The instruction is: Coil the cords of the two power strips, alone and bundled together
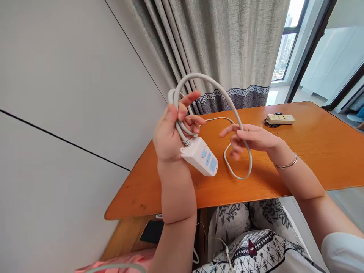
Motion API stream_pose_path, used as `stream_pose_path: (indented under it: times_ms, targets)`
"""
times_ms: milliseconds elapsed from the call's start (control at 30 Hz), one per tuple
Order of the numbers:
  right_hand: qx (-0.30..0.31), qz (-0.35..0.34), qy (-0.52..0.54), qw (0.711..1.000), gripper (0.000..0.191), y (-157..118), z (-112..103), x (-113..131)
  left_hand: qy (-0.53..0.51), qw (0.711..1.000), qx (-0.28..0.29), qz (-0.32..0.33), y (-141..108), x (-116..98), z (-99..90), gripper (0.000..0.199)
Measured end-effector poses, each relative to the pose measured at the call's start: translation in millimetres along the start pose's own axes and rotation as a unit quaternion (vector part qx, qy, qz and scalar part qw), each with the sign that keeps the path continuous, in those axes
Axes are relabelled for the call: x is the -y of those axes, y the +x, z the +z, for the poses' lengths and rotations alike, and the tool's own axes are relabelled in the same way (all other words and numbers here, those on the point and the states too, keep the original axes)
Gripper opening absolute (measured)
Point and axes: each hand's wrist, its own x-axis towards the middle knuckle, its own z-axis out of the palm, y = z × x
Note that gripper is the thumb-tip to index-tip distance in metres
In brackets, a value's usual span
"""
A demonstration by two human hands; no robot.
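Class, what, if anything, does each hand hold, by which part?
Left hand: pale cord, where it coils near the white power strip. Right hand: cord crosses it; grip unclear.

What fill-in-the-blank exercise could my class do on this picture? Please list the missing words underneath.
1. The left hand grips loops of pale cable joined to a power strip with light ______ sockets.
2. A bracelet circles the ______ wrist.
3. A grey ______ with a patterned band hangs beyond the table.

Missing words: blue; right; curtain.
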Motion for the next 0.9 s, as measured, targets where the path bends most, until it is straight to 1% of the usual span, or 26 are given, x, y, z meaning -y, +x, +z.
stream_pose_path:
  times_ms: [33, 67, 133, 167, 200, 267, 333, 400, 433, 533, 600, 667, 733, 800, 833, 900]
  targets:
    - [-0.035, -0.015, 0.006, 0.999, 0.048, -1, 3, 2, -0.006, 1.000, -0.009, -0.017, 1, 1, 1.1, 0.054]
    - [-0.088, -0.037, 0.006, 0.995, 0.042, 0, 3, 2, -0.018, 0.999, -0.014, -0.039, 2, 1, 2.1, 0.054]
    - [-0.207, -0.092, -0.014, 0.974, 0.035, 7, -2, -5, -0.055, 0.995, -0.010, -0.085, 3, 1, 2.8, 0.055]
    - [-0.252, -0.118, -0.034, 0.960, 0.035, 12, -6, -10, -0.077, 0.992, -0.002, -0.103, 3, 2, 2.2, 0.055]
    - [-0.284, -0.137, -0.060, 0.947, 0.035, 17, -10, -17, -0.098, 0.988, 0.011, -0.116, 2, 4, 0.8, 0.054]
    - [-0.324, -0.154, -0.134, 0.924, 0.032, 27, -17, -32, -0.132, 0.982, 0.049, -0.128, 2, 9, -3.1, 0.051]
    - [-0.340, -0.135, -0.244, 0.898, 0.027, 33, -19, -42, -0.156, 0.975, 0.091, -0.128, 2, 16, -6.4, 0.047]
    - [-0.322, -0.084, -0.365, 0.870, 0.024, 33, -14, -45, -0.167, 0.971, 0.115, -0.127, 1, 22, -6.4, 0.045]
    - [-0.298, -0.053, -0.417, 0.857, 0.026, 32, -9, -44, -0.164, 0.972, 0.117, -0.122, 0, 25, -4.8, 0.045]
    - [-0.212, 0.030, -0.531, 0.820, 0.033, 26, 8, -33, -0.115, 0.984, 0.118, -0.063, -1, 31, 3.5, 0.047]
    - [-0.171, 0.076, -0.581, 0.792, 0.045, 23, 19, -25, -0.057, 0.989, 0.139, -0.014, 0, 35, 7.3, 0.049]
    - [-0.140, 0.122, -0.616, 0.765, 0.060, 22, 26, -20, 0.006, 0.988, 0.155, 0.022, 3, 39, 6.5, 0.055]
    - [-0.106, 0.163, -0.639, 0.744, 0.067, 20, 29, -17, 0.066, 0.987, 0.134, 0.060, 8, 42, 1.1, 0.060]
    - [-0.081, 0.182, -0.650, 0.733, 0.064, 17, 28, -15, 0.105, 0.985, 0.097, 0.094, 14, 46, -6.8, 0.062]
    - [-0.078, 0.180, -0.654, 0.731, 0.060, 15, 26, -14, 0.117, 0.984, 0.079, 0.106, 17, 48, -11.0, 0.062]
    - [-0.092, 0.153, -0.658, 0.731, 0.050, 11, 21, -11, 0.137, 0.981, 0.052, 0.126, 24, 52, -19.0, 0.061]
